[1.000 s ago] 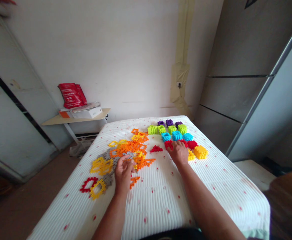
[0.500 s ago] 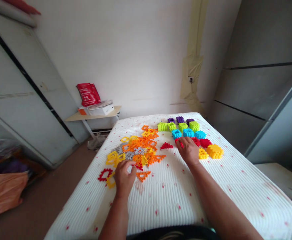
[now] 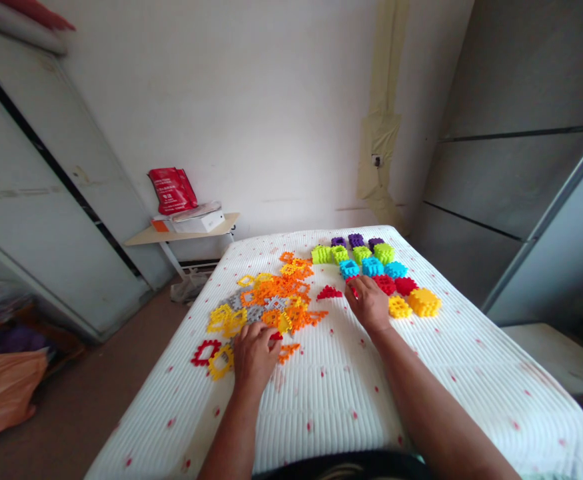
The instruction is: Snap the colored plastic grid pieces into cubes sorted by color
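A pile of flat plastic puzzle pieces [image 3: 276, 297], orange, yellow and grey, lies on a white bed [image 3: 331, 393]. My left hand [image 3: 255, 353] rests at the pile's near edge, fingers curled over a small red piece [image 3: 276, 335]. To the right stand rows of built cubes: purple [image 3: 355, 240], green [image 3: 351, 253], blue [image 3: 372, 267], red [image 3: 395, 285] and yellow [image 3: 416, 303]. My right hand [image 3: 368, 303] lies palm down against the red row, covering one of its cubes. A red triangle piece [image 3: 330, 293] lies between the pile and the cubes.
A red open square [image 3: 205, 351] and a yellow one [image 3: 220, 363] lie left of my left hand. A small side table [image 3: 184, 233] with a red bag [image 3: 172, 190] and a white box stands by the wall. Grey cupboards flank both sides. An orange bag [image 3: 1, 393] lies on the floor.
My left hand has drawn back from the middle of the pile to its near edge and now covers a red piece. My right hand has stayed at the red cubes. The camera swung left.
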{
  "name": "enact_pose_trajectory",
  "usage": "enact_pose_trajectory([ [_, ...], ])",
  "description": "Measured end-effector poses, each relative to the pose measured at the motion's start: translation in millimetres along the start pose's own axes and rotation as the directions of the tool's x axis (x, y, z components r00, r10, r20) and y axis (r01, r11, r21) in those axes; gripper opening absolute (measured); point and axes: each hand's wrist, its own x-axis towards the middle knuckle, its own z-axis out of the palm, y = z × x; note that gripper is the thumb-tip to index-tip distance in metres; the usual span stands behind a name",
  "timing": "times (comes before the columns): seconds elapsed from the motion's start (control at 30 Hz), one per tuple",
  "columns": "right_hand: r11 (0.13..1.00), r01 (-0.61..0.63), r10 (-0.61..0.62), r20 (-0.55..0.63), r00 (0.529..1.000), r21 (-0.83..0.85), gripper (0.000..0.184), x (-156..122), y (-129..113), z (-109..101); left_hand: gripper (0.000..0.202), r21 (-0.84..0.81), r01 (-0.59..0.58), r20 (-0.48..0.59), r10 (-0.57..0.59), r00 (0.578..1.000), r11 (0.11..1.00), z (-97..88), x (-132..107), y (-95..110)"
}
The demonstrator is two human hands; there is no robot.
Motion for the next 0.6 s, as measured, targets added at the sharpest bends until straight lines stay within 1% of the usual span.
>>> enact_pose_trajectory([
  [0.1,1.0,0.003,-0.003,-0.003,1.0,-0.003,0.025,-0.4,-1.8,0.8,0.015,0.0,0.012,-0.001,-0.012,1.0,1.0,1.3,1.3,1.8],
  [0.23,1.0,0.017,-0.017,-0.007,1.0,0.002,0.025,-0.6,-3.7,1.1,0.01,-0.023,0.014,-0.013,-0.015,1.0,1.0,3.2,2.6,4.9],
  [0.3,1.0,0.026,-0.026,-0.011,1.0,0.009,0.026,-0.7,-4.2,0.9,0.011,-0.044,0.0,-0.05,-0.002,0.999,0.999,4.4,2.7,4.4],
  [0.37,0.999,0.029,-0.029,-0.017,0.999,0.013,0.026,-0.8,-4.5,0.9,0.013,-0.067,-0.004,-0.11,-0.003,0.994,0.998,5.3,2.6,2.7],
  [0.47,0.999,0.033,-0.033,-0.01,0.999,0.023,0.026,-1.4,-5.5,1.6,0.017,-0.139,0.037,-0.223,-0.068,0.972,0.99,5.0,2.1,0.3],
  [0.53,0.999,0.039,-0.039,-0.002,0.999,0.032,0.026,-2.2,-7.2,2.6,0.017,-0.231,0.077,-0.28,-0.142,0.949,0.97,3.8,1.8,-0.4],
  [0.6,0.997,0.065,-0.065,0.01,0.998,0.048,0.026,-3.3,-10.2,3.9,0.016,-0.343,0.119,-0.312,-0.233,0.921,0.932,2.3,1.6,-0.7],
])
